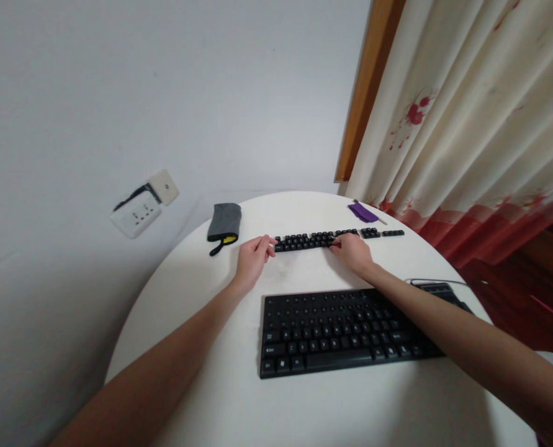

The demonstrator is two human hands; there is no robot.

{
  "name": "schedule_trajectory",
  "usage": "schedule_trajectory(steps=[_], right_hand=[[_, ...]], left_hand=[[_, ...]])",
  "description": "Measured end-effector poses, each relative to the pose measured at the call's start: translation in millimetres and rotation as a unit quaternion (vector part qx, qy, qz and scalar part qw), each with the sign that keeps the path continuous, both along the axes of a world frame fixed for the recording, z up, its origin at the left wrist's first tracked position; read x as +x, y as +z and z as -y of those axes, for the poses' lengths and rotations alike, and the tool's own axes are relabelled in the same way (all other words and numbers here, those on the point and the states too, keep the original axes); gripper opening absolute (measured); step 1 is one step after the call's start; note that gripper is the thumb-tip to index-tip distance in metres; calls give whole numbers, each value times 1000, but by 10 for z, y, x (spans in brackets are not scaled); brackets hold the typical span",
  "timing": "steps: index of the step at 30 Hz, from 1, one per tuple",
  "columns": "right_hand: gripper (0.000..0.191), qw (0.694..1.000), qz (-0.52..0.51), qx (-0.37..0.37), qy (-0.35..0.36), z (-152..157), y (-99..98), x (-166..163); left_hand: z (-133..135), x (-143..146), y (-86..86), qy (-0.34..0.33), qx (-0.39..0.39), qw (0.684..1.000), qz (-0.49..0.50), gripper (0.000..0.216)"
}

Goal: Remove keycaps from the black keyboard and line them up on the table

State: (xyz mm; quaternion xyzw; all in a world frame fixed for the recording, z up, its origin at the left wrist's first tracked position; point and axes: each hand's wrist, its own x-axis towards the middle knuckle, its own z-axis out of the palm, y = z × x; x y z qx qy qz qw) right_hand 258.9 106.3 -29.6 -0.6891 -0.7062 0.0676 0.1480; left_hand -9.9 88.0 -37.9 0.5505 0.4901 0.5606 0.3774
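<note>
Nearest lies a black keyboard (323,335); beyond it, keycap rows (299,243) — left hand (254,256) past its left corner, right hand (354,252) past its middle, fingers bunched narrow; whether holding keycaps, I cannot tell.

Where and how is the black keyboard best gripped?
The keyboard is probably best pinched across its thin body at the short left edge, coming from the left: it lies flat on the table, that end uncovered, while the right forearm crosses over the other end.
</note>
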Motion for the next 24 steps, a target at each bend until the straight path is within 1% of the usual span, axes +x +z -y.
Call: schedule_trajectory(steps=[13, 16, 18, 20, 21, 24], right_hand=[[17, 1000, -5, -2, -6, 9, 34, -43], [17, 1000, -11, -5, -11, 30, 80, -39], [19, 1000, -23, 4, -10, 61, 143, -15], [26, 998, -62, 33, 0, 121, 233, 30], [32, 994, -97, 53, 6, 167, 284, 59], [48, 967, -233, 102, 27, 379, 451, 157]], left_hand=[[4, 0, 3, -4, -1, 1000, -15, 35], [9, 1, 10, -5, 0, 1000, -17, 35], [11, -1, 11, -4, -1, 1000, -16, 35], [13, -1, 11, -2, -2, 1000, -16, 35], [13, -1, 11, -2, -2, 1000, -17, 35], [15, 5, 13, 2, 2, 1000, -17, 33]])
